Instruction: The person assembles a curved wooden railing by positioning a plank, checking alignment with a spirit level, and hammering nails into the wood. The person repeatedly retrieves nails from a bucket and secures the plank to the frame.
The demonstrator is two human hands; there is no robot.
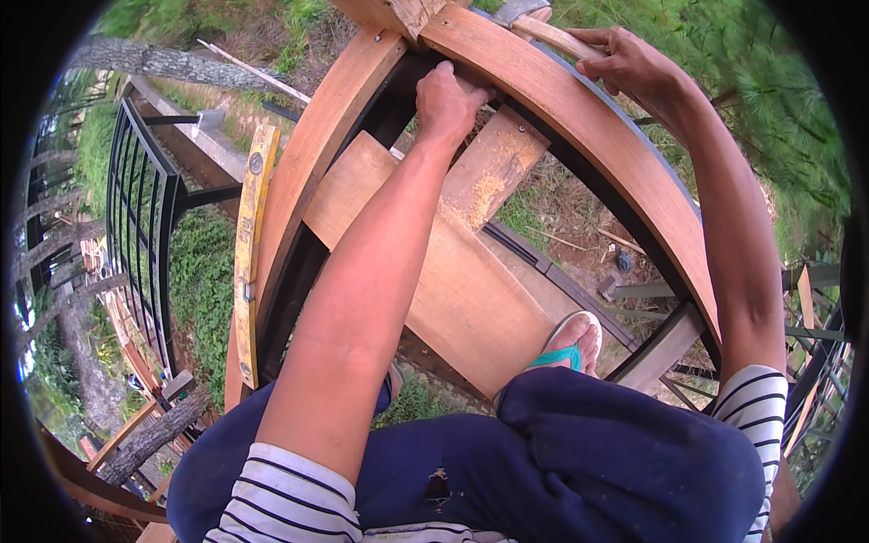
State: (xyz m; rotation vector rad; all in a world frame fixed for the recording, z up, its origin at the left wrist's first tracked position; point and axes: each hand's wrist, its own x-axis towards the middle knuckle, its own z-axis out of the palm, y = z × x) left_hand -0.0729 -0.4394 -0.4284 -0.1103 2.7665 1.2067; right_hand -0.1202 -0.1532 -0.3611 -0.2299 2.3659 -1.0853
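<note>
Left hand (448, 100) fisted under the curved wooden rail (597, 136), fingers closed on something hidden; right hand (634, 63) wrapped around a wooden hammer handle (557, 38) lying on top of that rail. Nearer, one sandalled foot (570, 344) resting on a plank (453, 281) dusted with sawdust (480, 195). Farther left, one yellow spirit level (251, 244) leaning on a second curved rail (312, 154), black railing (136, 217) beyond.

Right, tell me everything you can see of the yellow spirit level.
The yellow spirit level is a long, narrow bar with worn, scuffed paint and a round vial window near its upper end. It stands almost upright, leaning on the outer face of the curved wooden beam at the left, which it touches along its length. Its lower end reaches down beside the person's knee. Behind it stands a black metal railing. Neither hand touches it.
</note>
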